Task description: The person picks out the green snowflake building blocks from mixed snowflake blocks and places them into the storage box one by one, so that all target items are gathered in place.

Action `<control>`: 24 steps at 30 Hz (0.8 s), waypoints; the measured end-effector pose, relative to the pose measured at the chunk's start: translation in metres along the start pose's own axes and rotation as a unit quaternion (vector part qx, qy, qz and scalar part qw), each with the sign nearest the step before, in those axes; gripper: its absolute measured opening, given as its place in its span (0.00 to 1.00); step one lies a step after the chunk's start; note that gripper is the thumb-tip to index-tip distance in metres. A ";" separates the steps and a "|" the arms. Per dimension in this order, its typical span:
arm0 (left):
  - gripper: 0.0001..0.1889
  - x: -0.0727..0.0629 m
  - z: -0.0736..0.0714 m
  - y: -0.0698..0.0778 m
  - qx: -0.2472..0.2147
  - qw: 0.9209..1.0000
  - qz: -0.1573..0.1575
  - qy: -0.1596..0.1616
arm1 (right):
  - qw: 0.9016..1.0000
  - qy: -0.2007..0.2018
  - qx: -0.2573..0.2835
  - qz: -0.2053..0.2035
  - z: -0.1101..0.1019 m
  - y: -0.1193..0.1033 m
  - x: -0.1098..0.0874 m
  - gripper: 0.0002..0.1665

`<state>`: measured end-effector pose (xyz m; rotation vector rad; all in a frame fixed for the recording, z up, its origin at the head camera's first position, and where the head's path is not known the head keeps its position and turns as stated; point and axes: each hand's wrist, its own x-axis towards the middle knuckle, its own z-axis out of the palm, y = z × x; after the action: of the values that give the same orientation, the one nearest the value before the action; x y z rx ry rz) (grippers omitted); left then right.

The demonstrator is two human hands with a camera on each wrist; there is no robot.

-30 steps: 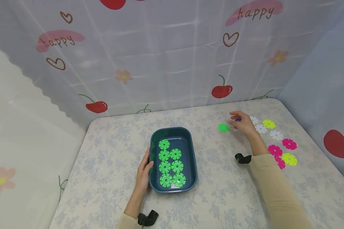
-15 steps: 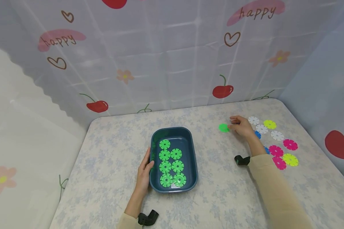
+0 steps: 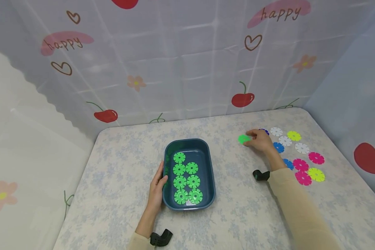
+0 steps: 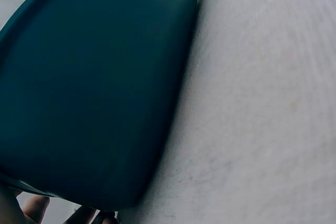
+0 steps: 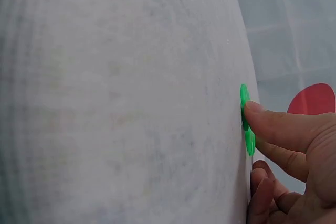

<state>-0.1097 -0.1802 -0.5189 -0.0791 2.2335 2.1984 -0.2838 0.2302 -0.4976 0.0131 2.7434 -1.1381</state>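
My left hand [image 3: 156,187] holds the left side of a dark blue tray [image 3: 210,173], its thumb at the rim and its fingers along the outer wall. Several green notched plastic discs [image 3: 179,169] lie inside, mostly in two columns. Out to the right, my right hand [image 3: 262,140] pinches another green notched disc [image 3: 243,139] by its edges, low over the table. In the right wrist view, the thumb tip presses against this green disc [image 5: 245,95]. The left wrist view is mostly filled by the tray's outer wall [image 4: 100,93], with fingertips just showing at the bottom.
On the right of the table [image 3: 128,156] lie loose notched discs: white [image 3: 301,148], yellow [image 3: 316,174], pink [image 3: 316,158] and blue [image 3: 278,147]. A dark blue disc [image 3: 264,131] is partly behind the right hand. A printed curtain [image 3: 181,62] stands at the back edge.
My right hand has released a dark blue disc, which now lies behind it, and has moved slightly left to take the green disc. The left hand and tray stay put.
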 end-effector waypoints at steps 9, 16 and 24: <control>0.29 0.000 0.000 0.000 0.000 1.000 0.000 -0.001 | 1.000 0.008 -0.021 0.001 0.003 -0.002 0.000 0.32; 0.29 0.000 0.000 0.001 -0.006 1.000 0.001 -0.002 | 1.000 0.021 -0.015 0.003 0.005 -0.003 0.000 0.28; 0.30 0.001 0.000 0.000 -0.006 1.000 -0.003 -0.001 | 0.999 0.033 -0.001 -0.005 0.000 -0.004 -0.002 0.22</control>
<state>-0.1106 -0.1803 -0.5186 -0.0838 2.2155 2.2092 -0.2826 0.2270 -0.4945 0.0376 2.8052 -1.1574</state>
